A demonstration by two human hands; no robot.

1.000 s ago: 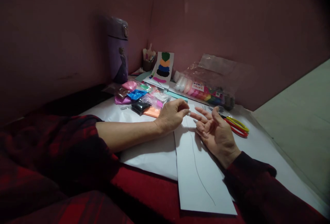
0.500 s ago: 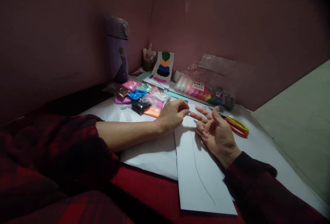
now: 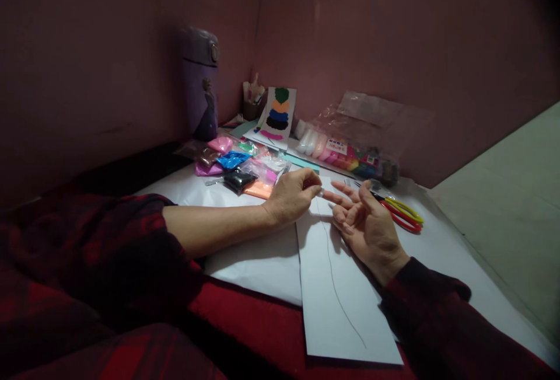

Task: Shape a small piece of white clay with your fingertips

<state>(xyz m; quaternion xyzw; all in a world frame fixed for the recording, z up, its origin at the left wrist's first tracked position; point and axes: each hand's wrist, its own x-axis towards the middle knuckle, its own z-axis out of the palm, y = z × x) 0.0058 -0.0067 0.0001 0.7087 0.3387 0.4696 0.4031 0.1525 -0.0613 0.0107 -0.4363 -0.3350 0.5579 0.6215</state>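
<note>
My left hand [image 3: 291,196] rests on the table with its fingers curled, pinching a tiny white piece [image 3: 321,192] at the fingertips. My right hand [image 3: 365,222] lies palm up beside it, fingers spread, with the index fingertip touching that white piece. Both hands hover over the far end of a long white paper strip [image 3: 339,286] that carries a curved pencil line. Small bags of coloured clay [image 3: 238,167] lie just behind my left hand.
Scissors with red and yellow handles [image 3: 402,213] lie right of my right hand. A clear bag of coloured clay sticks [image 3: 350,146] sits by the wall. A purple bottle [image 3: 200,85], a card with coloured clay shapes [image 3: 278,112] and a small tool cup [image 3: 252,103] stand at the back.
</note>
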